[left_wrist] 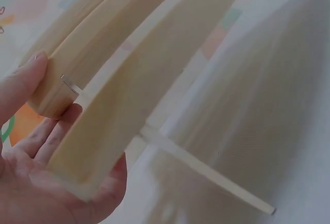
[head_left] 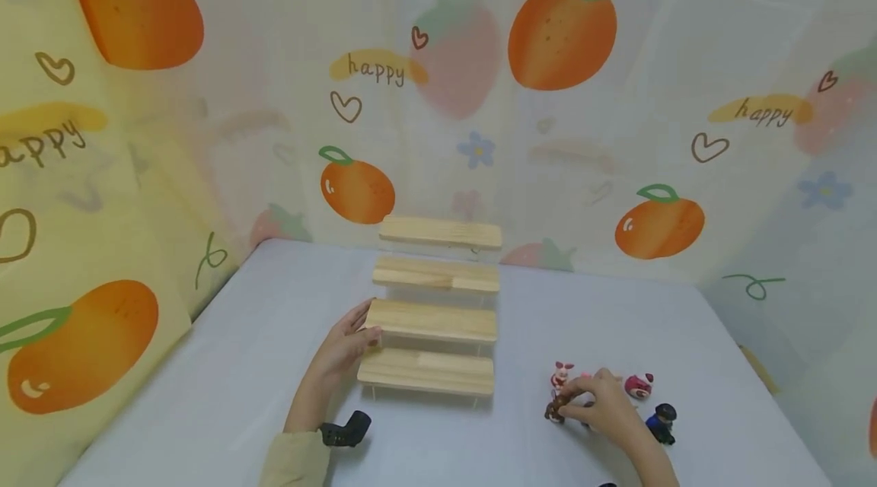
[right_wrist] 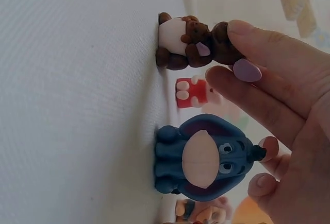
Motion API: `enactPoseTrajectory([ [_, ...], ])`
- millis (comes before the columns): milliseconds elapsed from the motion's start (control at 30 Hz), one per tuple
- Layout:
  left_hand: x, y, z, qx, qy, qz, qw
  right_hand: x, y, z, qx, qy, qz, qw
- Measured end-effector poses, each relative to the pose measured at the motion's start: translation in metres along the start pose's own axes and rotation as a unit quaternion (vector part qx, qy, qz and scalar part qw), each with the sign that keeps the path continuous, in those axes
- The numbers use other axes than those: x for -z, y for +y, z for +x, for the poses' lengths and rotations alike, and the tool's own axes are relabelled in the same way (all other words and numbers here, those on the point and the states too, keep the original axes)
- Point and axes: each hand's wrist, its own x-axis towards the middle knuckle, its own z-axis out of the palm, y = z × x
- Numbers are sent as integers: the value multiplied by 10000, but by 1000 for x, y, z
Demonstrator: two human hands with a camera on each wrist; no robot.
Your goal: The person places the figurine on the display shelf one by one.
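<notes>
My left hand (head_left: 340, 348) grips the left end of a four-tier wooden display shelf (head_left: 430, 321). In the left wrist view its thumb lies on top of a board (left_wrist: 113, 33), with fingers underneath. To the right of the shelf, my right hand (head_left: 606, 405) pinches the head of a small brown bear figurine (right_wrist: 198, 46) between thumb and fingers. The bear stands upright, its feet at the tabletop. Beside it, in the right wrist view, is a blue donkey figurine (right_wrist: 201, 157) near my curled fingers. Behind stands a small figurine in red (right_wrist: 191, 92).
A pink pig figurine (head_left: 560, 374), a red-and-pink figurine (head_left: 639, 386) and a dark blue figurine (head_left: 661, 423) surround the right hand on the white table (head_left: 226, 365). Behind the table hangs a fruit-print curtain (head_left: 274, 76). A black device (head_left: 346, 430) is strapped to the left wrist.
</notes>
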Motion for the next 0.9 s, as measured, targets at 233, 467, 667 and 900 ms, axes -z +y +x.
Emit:
enactPoseTrajectory([
  [233, 1, 2, -1, 188, 9, -10, 9998, -1, 0, 0, 61, -155, 91, 9998],
  [467, -1, 7, 1, 164, -11, 25, 9999, 0, -1, 2, 467, 31, 154, 9988],
  [667, 2, 6, -1, 177, -168, -173, 9996, 3, -9, -1, 288, 319, 293, 9986],
  [900, 2, 7, 1, 131, -160, -230, 9995, 13, -6, 3, 21, 612, 604, 9963],
])
